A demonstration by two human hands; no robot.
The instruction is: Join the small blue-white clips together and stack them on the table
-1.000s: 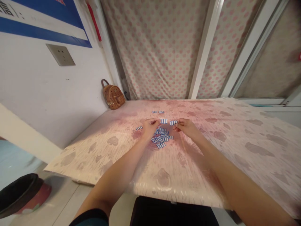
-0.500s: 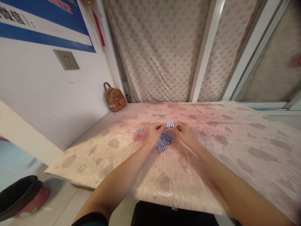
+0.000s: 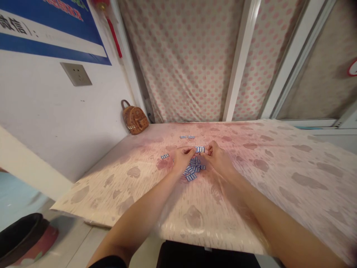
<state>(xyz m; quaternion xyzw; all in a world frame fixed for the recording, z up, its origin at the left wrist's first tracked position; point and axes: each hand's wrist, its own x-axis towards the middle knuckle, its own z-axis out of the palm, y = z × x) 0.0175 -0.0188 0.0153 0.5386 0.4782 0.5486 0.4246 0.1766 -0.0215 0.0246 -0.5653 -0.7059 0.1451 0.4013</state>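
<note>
My left hand (image 3: 182,158) pinches the left end of a short strip of blue-and-white labels (image 3: 200,149), held just above the table. At the strip's right end is my right hand (image 3: 219,156), its fingers curled and its thumb reaching to the strip's lower edge. A tiny dark spot shows by that thumb; what it is, and what the fingers grip, is too small to make out. Below the hands lies a loose pile of similar strips (image 3: 192,169), partly hidden by my left hand. One separate strip (image 3: 165,156) rests left of that hand.
Farther back on the patterned tablecloth (image 3: 134,201), small label pieces (image 3: 186,137) lie in a row. A brown mini backpack (image 3: 135,118) stands in the back left corner by the wall. Behind the table hangs a dotted curtain (image 3: 189,67). A dark-rimmed pot (image 3: 33,238) sits on the floor at left.
My right hand's fingers have shifted at the strip, the thumb now farther left along its lower edge. My left hand keeps its pinch. The view has turned slightly.
</note>
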